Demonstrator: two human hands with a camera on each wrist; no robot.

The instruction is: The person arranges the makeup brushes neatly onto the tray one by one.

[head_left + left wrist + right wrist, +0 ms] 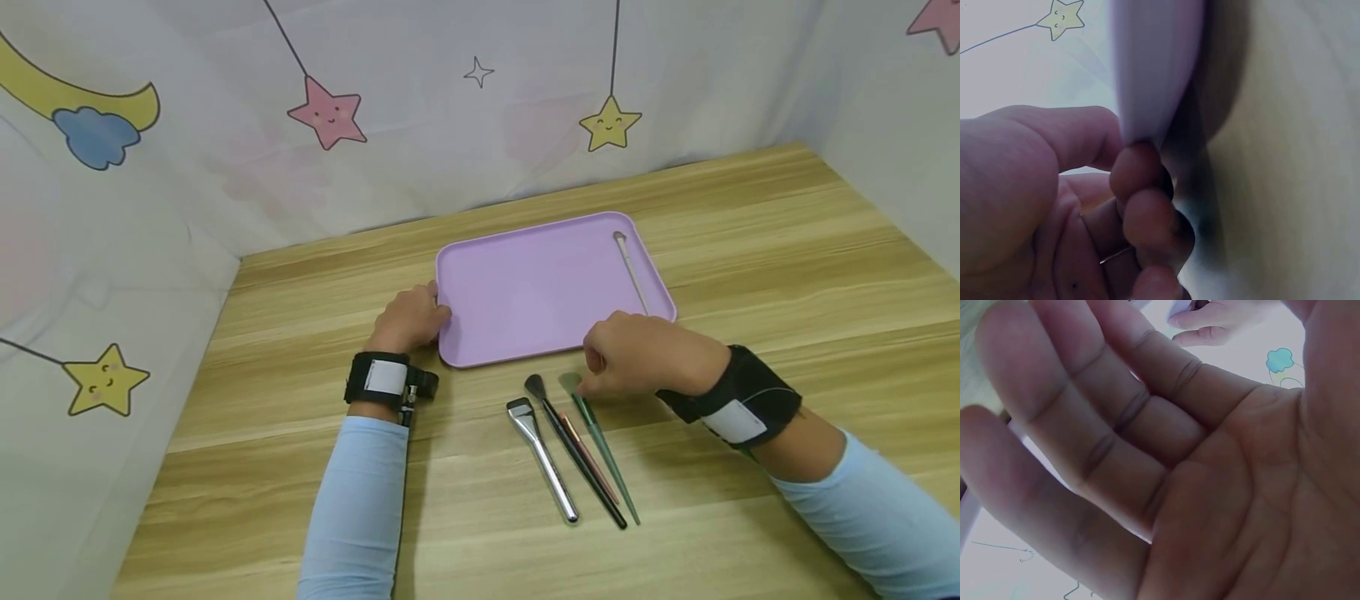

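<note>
At the left side of a lilac tray [525, 292], my left hand [408, 318] grips the rim. In the left wrist view the thumb and fingertips pinch the tray's edge [1155, 69]. My right hand [645, 350] is over the tray's near right corner, fingertips right by the head of a green makeup brush [609, 454]. The right wrist view shows its fingers [1085, 394] loosely bent, with nothing seen against the palm. Beside the green brush lie a thin copper-coloured brush [591, 458], a black brush [570, 440] and a silver flat-headed brush [550, 467].
A slim pale-handled brush [632, 271] lies inside the tray along its right side, its lower end hidden by my right hand. The wood-grain table [285, 333] meets a white cloth backdrop [450, 150] printed with stars behind and at the sides.
</note>
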